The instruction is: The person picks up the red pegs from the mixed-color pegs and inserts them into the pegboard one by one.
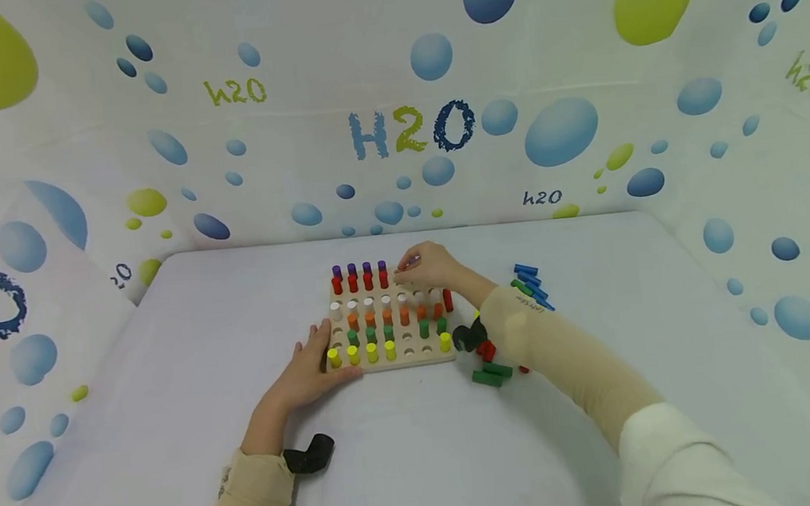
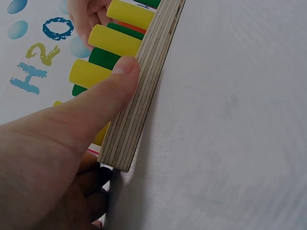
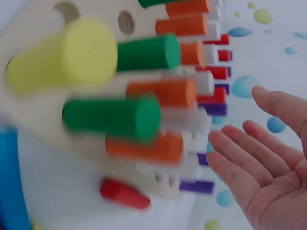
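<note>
yellow peg (image 3: 91, 55) looms closest in the right wrist view. my right hand (image 1: 437, 266) looks empty, fingers apart, just right of the upright red pegs (image 1: 383, 280) toward the far side of the board (image 1: 393, 363); my left hand (image 1: 305, 373), farther off, holds its near left corner.
</note>
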`<action>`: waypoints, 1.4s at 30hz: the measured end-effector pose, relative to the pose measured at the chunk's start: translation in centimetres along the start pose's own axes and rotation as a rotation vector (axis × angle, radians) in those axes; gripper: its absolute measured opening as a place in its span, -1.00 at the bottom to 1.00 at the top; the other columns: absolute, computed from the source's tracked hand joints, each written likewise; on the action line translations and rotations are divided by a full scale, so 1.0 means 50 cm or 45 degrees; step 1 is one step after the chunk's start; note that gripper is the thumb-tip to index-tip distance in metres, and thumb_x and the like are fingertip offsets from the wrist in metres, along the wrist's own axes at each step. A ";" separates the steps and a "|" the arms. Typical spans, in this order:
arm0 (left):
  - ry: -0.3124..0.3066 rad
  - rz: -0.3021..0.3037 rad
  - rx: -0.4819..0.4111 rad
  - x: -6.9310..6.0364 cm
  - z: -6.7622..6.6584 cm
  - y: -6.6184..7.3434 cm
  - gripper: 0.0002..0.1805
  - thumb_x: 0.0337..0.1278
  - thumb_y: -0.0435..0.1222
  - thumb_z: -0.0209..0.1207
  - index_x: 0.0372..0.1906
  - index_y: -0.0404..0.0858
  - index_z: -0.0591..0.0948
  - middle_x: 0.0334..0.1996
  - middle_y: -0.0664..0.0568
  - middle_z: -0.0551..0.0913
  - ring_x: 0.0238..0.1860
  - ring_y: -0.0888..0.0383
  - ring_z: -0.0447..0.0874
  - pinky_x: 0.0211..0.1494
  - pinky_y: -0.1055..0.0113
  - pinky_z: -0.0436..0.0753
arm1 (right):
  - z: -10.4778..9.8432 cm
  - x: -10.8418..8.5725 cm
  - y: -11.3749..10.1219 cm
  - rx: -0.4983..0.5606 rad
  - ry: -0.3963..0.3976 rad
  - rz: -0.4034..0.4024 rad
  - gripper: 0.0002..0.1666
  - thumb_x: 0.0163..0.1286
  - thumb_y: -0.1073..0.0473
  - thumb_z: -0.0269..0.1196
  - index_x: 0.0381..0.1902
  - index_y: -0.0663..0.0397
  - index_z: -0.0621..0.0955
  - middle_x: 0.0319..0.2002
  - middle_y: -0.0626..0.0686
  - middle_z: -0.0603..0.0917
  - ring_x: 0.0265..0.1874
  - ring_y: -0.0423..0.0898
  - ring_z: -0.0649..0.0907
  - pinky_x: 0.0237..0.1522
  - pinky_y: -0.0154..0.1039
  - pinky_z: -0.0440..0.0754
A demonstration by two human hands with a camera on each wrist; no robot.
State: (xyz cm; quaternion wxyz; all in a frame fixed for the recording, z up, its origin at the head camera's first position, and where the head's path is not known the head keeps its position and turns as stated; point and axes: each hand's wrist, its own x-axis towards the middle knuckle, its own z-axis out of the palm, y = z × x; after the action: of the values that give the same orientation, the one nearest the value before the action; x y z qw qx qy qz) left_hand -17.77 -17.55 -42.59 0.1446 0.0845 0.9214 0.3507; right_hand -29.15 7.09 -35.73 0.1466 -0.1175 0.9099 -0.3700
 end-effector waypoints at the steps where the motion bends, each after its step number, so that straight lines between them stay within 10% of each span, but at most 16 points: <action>1: -0.001 -0.002 -0.001 0.001 0.000 0.002 0.22 -0.02 0.18 0.26 0.49 -0.37 -0.18 0.49 -0.28 -0.17 0.50 -0.16 -0.37 0.47 -0.12 -0.33 | -0.010 -0.003 0.005 -0.006 -0.007 -0.012 -0.65 0.27 0.08 0.30 -0.08 0.19 0.62 -0.04 0.15 0.66 -0.03 0.02 0.62 -0.01 -0.17 0.62; 42: 0.008 -0.020 0.009 0.003 0.002 0.003 0.23 -0.02 0.18 0.26 0.49 -0.37 -0.19 0.48 -0.31 -0.18 0.49 -0.19 -0.36 0.46 -0.14 -0.33 | -0.079 -0.070 0.114 0.055 0.058 0.043 -0.66 0.30 0.16 0.28 -0.04 0.24 0.60 -0.03 0.20 0.67 0.01 0.08 0.63 0.09 -0.08 0.59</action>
State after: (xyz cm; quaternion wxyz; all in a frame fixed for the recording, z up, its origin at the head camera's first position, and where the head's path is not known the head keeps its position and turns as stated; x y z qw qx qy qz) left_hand -17.88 -17.32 -42.57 0.1443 0.0767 0.9237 0.3466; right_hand -27.91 14.72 -36.41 0.1345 -0.0905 0.9067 -0.3895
